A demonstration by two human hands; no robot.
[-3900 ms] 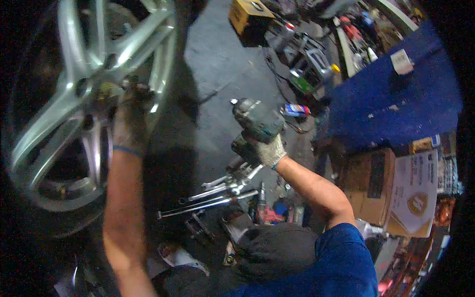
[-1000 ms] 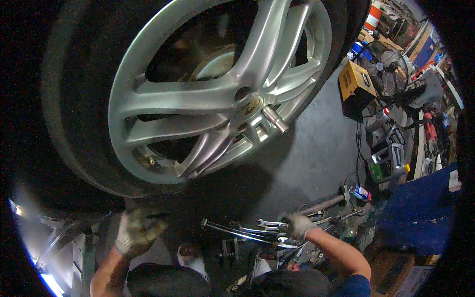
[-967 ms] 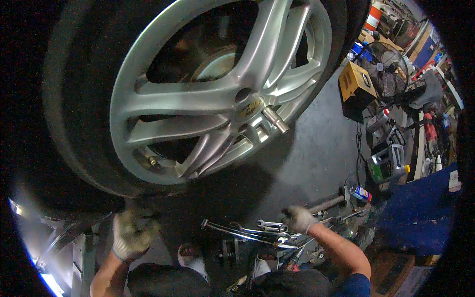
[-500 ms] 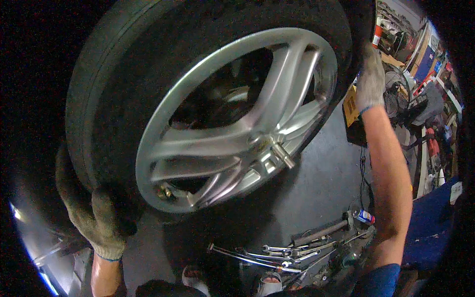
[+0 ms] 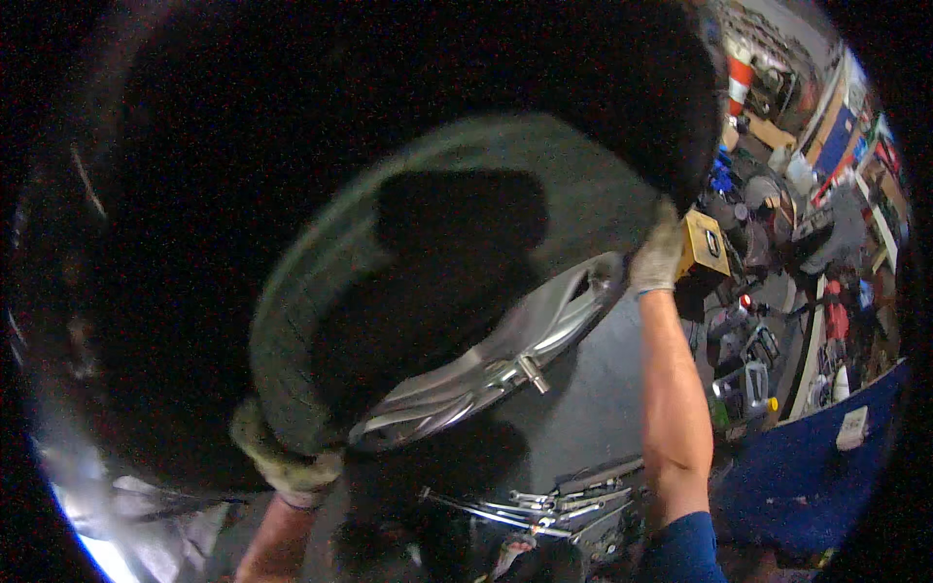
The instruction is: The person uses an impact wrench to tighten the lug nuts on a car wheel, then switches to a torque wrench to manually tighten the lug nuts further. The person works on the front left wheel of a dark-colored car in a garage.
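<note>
A car wheel fills the middle of the view, its black tyre (image 5: 573,165) tilted steeply above a silver spoked rim (image 5: 486,360). My left hand (image 5: 282,455), in a pale knit glove, grips the tyre's lower left edge. On the opposite side, my right hand (image 5: 659,255), gloved likewise, is pressed against the tyre's right edge, fingers partly hidden behind it. A short metal cylinder (image 5: 532,373) sticks out from near the rim's hub. Deep shadow hides much of the tyre and what lies behind it.
Several wrenches and long bars (image 5: 544,505) lie on the dark floor (image 5: 593,389) below the wheel. To the right are a yellow box (image 5: 704,245), a bottle (image 5: 754,385), an orange-and-white cone (image 5: 741,78) and a blue panel (image 5: 826,457). A dark car body (image 5: 107,291) surrounds the wheel's left.
The wheel has tipped so its tread now faces me and its rim shows at a flatter angle, lower down. Both hands have moved inward and down with it, still on the tyre.
</note>
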